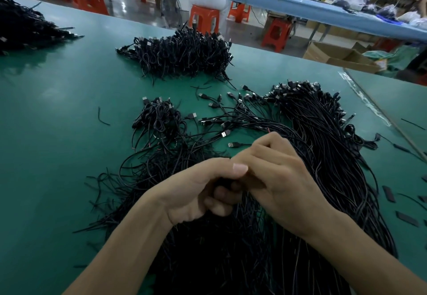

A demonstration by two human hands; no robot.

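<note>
Left hand [198, 193] pinches a black cable [223, 181] between thumb and curled fingers; right hand [277, 174], fingers curled, meets it, its own hold hidden; the cable heap [323, 146] lies beneath and beyond the grip.

Open counter [57, 132] stretches to the left. Ahead, a small cable bundle [159, 116] and a big heap [182, 56] stand in the way; loose cables [323, 144] crowd the right.
</note>
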